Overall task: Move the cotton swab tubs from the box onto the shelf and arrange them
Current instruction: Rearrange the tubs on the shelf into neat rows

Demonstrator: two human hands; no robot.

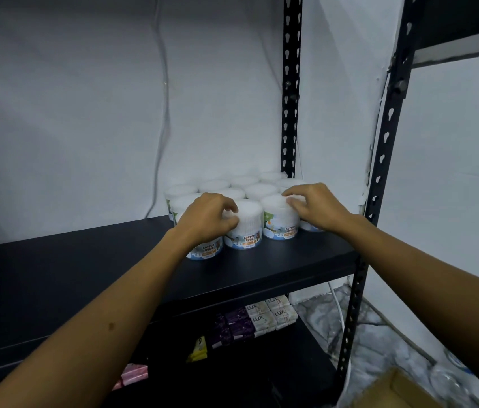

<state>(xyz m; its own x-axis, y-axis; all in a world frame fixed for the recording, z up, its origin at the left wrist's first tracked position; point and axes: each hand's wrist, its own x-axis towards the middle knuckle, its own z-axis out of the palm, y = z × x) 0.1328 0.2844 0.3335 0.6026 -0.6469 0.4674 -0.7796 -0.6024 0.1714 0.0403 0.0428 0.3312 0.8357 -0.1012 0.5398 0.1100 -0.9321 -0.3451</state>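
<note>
White round tubs (244, 225) crowd matte black shelf (85, 275).

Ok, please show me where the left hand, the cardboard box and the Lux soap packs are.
left hand (206, 217): head view, back of the hand.
cardboard box (391, 391): head view, its brown flap at bottom right.
Lux soap packs (272, 315): head view, a white pack's front.

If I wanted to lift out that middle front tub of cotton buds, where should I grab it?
Probably by the lid rim, from above. The middle front tub is a short upright cylinder with neighbours close on both sides, so fingers could hardly reach around its wall. Its top is free, apart from the left hand touching its left edge.
</note>
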